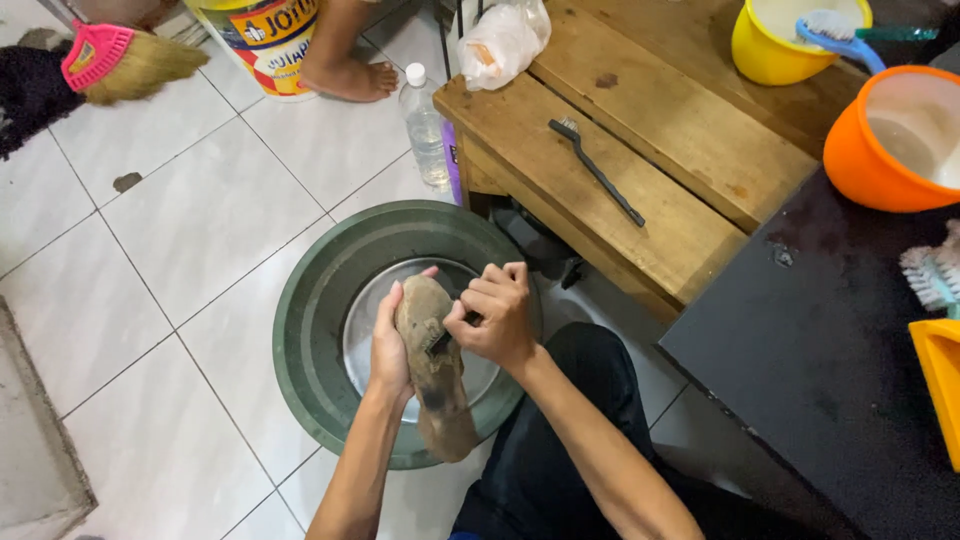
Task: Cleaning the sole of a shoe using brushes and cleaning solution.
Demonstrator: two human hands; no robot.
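Well beyond both hands, at the far left, a round paint bucket stands on the tiled floor, its printed label banded in yellow, blue, red and white. Just past the hands, a clear plastic bottle with a white cap stands upright beside a wooden bench. Farther off on that bench lies a knotted translucent plastic bag showing orange inside.

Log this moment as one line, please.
left hand: holds dirty shoe | right hand: small brush on shoe | under: green basin
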